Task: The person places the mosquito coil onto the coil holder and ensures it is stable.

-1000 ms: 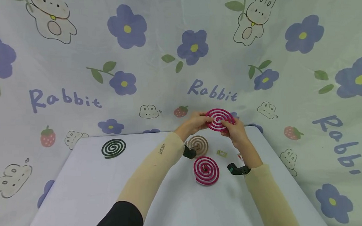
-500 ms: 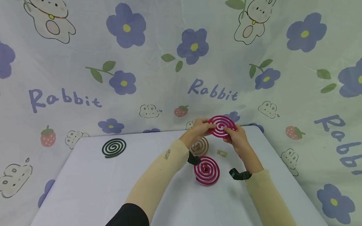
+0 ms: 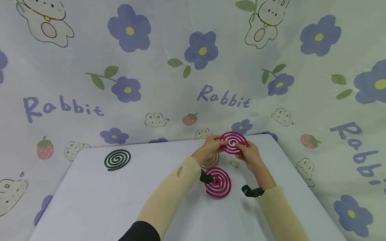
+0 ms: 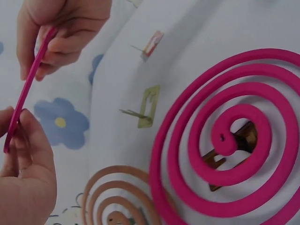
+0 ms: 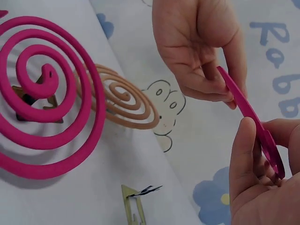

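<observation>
My left hand (image 3: 212, 147) and right hand (image 3: 251, 156) hold a pink mosquito coil (image 3: 233, 133) between them above the back of the table, thumbs on its near face and fingers behind. The wrist views show this coil (image 5: 248, 110) nearly edge-on, pinched at opposite sides. Below my hands, a second pink mosquito coil (image 4: 264, 147) sits on a dark metal stand (image 4: 246, 136). Behind it is a brown mosquito coil (image 4: 117, 169), also raised on a stand and partly hidden by my left hand in the head view.
A pale gold metal stand (image 3: 234, 163) with an upright prong lies right of the brown coil. The left wrist view shows a small red-and-white stand (image 4: 152, 44) beyond it. A dark green mosquito coil (image 3: 117, 160) lies at the table's back left. Printed cloth hangs behind the table.
Both hands have come down towards the table with the pink coil, keeping their hold on it. My left arm now covers more of the brown coil. The other coils stay in place.
</observation>
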Available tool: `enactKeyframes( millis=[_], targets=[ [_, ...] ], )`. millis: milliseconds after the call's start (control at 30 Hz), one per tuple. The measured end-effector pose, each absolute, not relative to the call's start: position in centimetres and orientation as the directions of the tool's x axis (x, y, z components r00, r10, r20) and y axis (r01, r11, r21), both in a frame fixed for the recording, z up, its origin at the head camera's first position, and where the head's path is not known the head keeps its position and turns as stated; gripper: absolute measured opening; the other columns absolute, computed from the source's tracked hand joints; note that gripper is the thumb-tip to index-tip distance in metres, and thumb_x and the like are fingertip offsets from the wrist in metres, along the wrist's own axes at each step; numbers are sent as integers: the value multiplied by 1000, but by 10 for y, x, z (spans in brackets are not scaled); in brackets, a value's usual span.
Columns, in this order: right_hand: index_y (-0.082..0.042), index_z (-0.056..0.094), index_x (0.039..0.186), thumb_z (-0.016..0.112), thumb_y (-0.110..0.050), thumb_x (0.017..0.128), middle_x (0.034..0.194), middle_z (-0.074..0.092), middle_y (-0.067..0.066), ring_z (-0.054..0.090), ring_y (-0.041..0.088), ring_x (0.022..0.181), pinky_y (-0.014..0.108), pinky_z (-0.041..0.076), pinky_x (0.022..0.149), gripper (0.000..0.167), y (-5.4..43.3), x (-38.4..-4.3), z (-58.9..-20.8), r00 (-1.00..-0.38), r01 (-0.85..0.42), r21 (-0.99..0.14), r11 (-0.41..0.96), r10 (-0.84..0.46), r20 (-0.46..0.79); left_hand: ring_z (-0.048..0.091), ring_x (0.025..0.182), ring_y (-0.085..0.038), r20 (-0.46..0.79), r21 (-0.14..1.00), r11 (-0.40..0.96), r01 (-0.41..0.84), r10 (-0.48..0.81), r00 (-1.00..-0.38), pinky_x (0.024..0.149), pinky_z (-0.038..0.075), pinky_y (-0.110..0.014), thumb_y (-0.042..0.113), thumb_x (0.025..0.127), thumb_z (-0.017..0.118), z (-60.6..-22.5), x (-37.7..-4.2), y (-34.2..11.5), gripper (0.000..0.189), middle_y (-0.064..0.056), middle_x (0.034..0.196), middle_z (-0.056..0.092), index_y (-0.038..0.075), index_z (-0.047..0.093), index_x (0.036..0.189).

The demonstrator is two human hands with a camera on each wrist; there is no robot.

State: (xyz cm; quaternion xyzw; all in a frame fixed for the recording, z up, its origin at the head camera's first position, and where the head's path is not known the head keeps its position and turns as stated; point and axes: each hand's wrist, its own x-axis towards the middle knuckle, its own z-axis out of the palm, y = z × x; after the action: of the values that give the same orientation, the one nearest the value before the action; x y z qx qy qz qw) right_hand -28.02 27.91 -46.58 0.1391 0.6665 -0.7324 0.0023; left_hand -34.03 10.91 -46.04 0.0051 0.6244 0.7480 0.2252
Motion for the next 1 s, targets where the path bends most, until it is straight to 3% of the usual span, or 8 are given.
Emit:
enactKeyframes(
  millis=[267,600,1000],
  targets=[
    [3,34,141,63,-22,96,108,60,15,64,10,67,22,55,63,59,282,-277,-482,-953,222,-970,-95,191,-236,64,84,-17,-277,937,-113,-330,335,-901,74,55,-27,8,86,74,-481,-335,111,36,-9,101,66,4,64,121],
    [4,38,138,66,-21,94,108,60,16,63,10,66,23,56,62,58,288,-278,-506,-941,237,-968,-82,229,-250,65,82,-16,-277,931,-131,-340,353,-894,75,56,-28,-2,86,71,-495,-332,117,44,-13,101,64,-5,55,127],
    [4,41,136,67,-22,94,114,59,19,62,10,69,25,56,63,56,289,-277,-523,-930,250,-967,-49,266,-254,68,85,-19,-253,962,-10,-273,346,-903,73,57,-28,0,87,71,-503,-329,121,44,-13,99,66,-6,54,127]
  ],
)
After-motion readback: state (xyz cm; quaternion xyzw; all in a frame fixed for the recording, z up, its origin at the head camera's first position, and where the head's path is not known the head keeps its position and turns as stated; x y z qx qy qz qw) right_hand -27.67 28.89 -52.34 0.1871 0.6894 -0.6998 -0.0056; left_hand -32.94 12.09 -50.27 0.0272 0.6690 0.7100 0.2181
